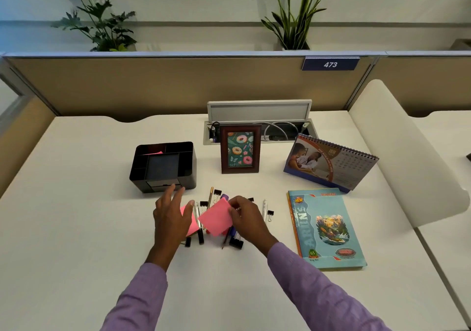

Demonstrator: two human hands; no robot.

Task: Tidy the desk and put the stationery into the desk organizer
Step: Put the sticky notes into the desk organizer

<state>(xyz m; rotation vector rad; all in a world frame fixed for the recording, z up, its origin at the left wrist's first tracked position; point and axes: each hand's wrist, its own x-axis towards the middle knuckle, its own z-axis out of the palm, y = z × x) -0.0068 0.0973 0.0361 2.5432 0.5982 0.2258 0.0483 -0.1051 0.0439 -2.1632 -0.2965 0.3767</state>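
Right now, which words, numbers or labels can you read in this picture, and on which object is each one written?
"473": white digits on the blue partition sign.
"ALL NEW": corner badge on the light blue notebook cover.
"65": green badge at the same cover's lower left.
The cover's vertical title and small lower print: too blurred to read surely.
Spiral desk calendar: heading and dates too small to read.

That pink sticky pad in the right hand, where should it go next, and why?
Probably up and left into the black organizer. The right hand already pinches the pink pad clear of the pens, and the organizer's open compartments sit close behind the left hand.
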